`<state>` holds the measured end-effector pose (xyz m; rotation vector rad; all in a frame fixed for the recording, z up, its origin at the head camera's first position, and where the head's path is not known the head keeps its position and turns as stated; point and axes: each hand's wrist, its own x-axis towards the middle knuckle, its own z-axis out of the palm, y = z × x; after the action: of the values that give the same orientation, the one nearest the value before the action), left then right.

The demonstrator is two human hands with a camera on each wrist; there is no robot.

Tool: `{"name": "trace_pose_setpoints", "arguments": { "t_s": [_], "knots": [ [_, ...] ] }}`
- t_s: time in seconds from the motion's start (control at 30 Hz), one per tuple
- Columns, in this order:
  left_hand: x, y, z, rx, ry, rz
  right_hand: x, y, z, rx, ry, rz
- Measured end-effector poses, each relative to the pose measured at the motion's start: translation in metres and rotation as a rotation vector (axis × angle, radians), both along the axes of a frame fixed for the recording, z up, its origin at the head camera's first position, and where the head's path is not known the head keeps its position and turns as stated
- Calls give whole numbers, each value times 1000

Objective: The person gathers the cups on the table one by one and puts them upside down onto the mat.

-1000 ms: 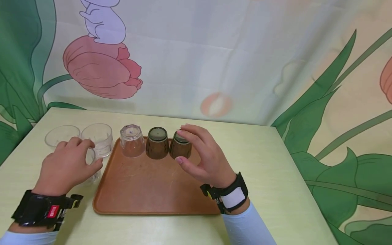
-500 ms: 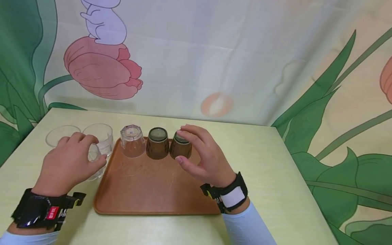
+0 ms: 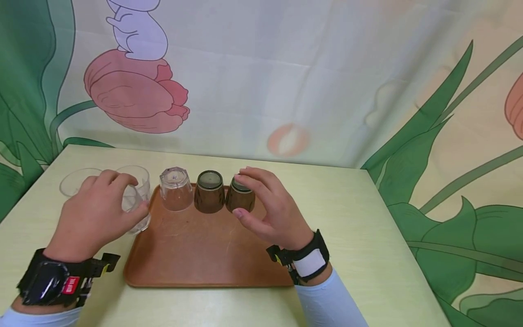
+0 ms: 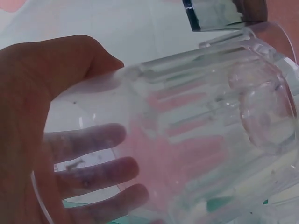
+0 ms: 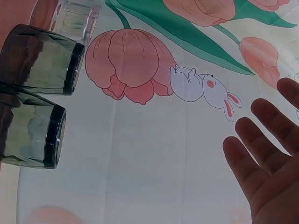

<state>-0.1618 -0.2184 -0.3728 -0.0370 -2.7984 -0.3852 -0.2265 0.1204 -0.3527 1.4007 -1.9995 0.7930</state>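
Observation:
My left hand (image 3: 96, 211) grips a clear drinking glass (image 4: 187, 140) near its rim, thumb on one side and fingers on the other. That glass is mouth up, its base overlapping the left edge of the brown tray (image 3: 204, 254) in the head view. My right hand (image 3: 275, 206) is beside the rightmost smoky dark glass (image 3: 239, 197), thumb and fingers spread apart. In the right wrist view its fingers (image 5: 261, 163) stand apart from the glasses. A second dark glass (image 3: 209, 197) and a clear faceted glass (image 3: 175, 193) stand upside down in the same row on the tray.
Behind my left hand, two more clear glasses stand on the pale table (image 3: 347, 218): one glass (image 3: 143, 179) near the tray, another glass (image 3: 69, 181) farther left, both partly hidden. A printed curtain (image 3: 245, 81) hangs behind the table.
My left hand has moved right and slightly away from me, carrying the clear glass from the table beside the tray to over its left edge. My right hand has stayed in place.

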Motion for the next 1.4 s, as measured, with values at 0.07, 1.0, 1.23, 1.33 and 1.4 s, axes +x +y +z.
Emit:
{"name": "trace_pose_setpoints", "arguments": {
  "t_s": [0.07, 1.0, 1.23, 1.33, 1.4],
  "knots": [
    [0, 2, 1, 1, 15, -8, 0, 0, -1, 2, 0, -2],
    [18, 45, 34, 97, 251, -152, -2, -3, -7, 9, 0, -2],
    [23, 56, 41, 129, 299, -190, -1, -4, -7, 34, 18, -22],
    [23, 59, 42, 136, 344, -208, -2, -5, -8, 43, 24, -32],
    [22, 61, 42, 143, 370, -219, -3, -5, -9, 47, 26, -36]
  ]
}}
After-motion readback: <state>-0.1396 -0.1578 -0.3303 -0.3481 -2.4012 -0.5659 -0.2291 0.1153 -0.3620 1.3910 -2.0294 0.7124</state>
